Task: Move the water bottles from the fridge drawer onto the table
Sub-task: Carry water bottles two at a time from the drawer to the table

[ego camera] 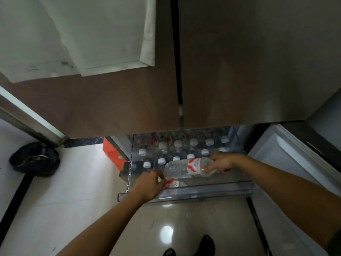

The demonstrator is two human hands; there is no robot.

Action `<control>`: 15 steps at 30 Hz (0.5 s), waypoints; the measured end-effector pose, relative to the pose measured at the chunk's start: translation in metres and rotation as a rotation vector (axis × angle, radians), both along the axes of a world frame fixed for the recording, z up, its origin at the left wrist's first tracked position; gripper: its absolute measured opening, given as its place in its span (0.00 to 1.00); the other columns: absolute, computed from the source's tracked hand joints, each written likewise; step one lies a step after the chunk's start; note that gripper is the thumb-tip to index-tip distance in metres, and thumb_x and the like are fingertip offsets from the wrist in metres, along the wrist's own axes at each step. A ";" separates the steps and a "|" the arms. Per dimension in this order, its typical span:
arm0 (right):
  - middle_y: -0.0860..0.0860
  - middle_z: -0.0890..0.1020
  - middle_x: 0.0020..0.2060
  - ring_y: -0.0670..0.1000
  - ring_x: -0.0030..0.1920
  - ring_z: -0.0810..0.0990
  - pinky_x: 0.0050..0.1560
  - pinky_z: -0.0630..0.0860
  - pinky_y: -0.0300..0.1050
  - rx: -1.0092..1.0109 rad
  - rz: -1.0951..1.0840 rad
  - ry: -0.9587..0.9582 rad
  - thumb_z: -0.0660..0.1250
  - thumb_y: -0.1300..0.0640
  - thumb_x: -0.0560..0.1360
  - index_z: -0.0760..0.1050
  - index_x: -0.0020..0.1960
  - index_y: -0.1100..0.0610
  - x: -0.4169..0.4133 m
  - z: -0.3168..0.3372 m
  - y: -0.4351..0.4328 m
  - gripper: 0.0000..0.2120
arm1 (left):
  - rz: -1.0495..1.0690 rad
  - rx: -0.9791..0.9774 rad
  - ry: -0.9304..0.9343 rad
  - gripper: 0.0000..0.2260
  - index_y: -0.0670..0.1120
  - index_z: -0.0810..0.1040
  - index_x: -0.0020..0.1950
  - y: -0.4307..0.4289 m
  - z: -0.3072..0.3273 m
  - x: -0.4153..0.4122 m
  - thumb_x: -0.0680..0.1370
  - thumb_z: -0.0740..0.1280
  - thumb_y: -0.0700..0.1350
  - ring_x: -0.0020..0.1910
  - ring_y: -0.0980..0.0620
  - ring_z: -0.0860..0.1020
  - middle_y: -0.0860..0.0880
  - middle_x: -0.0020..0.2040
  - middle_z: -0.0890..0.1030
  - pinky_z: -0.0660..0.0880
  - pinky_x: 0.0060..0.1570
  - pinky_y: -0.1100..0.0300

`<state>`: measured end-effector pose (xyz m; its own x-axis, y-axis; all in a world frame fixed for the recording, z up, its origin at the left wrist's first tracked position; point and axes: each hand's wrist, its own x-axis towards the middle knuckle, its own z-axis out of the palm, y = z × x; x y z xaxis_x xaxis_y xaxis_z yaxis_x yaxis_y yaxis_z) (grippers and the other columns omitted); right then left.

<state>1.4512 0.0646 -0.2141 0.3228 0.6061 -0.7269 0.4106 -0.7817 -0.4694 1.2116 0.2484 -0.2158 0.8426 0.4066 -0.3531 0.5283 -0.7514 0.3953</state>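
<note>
bottles (177,145) mostly stand capped in the open drawer (184,194); right hand (221,162) grips a sideways bottle (184,168) just above them, left hand (149,183) curls round a second bottle (172,183) at the front, table unseen, so nearly all looks left to do.

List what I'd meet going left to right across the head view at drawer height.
dark bag → orange box → left hand gripping a lower bottle → lifted bottle → right hand holding it → white door
</note>
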 end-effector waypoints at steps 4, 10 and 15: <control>0.49 0.78 0.30 0.51 0.35 0.78 0.37 0.71 0.45 0.227 -0.060 -0.175 0.67 0.36 0.72 0.77 0.34 0.53 0.000 0.031 -0.012 0.21 | -0.214 0.021 0.136 0.18 0.50 0.75 0.62 -0.007 -0.002 0.045 0.74 0.68 0.54 0.56 0.47 0.78 0.46 0.59 0.80 0.76 0.55 0.51; 0.52 0.82 0.49 0.55 0.49 0.80 0.46 0.75 0.47 0.215 -0.113 -0.582 0.61 0.37 0.75 0.80 0.51 0.46 0.000 0.070 -0.053 0.17 | -0.612 0.085 0.411 0.21 0.51 0.73 0.66 -0.026 -0.025 0.096 0.74 0.69 0.46 0.63 0.44 0.74 0.45 0.65 0.75 0.71 0.61 0.54; 0.54 0.83 0.50 0.56 0.50 0.80 0.44 0.69 0.44 0.163 -0.235 -0.705 0.61 0.39 0.76 0.79 0.54 0.49 -0.009 0.069 -0.083 0.17 | -0.683 -0.010 0.514 0.17 0.46 0.74 0.65 -0.034 -0.050 0.110 0.76 0.66 0.40 0.63 0.42 0.74 0.42 0.65 0.75 0.71 0.56 0.58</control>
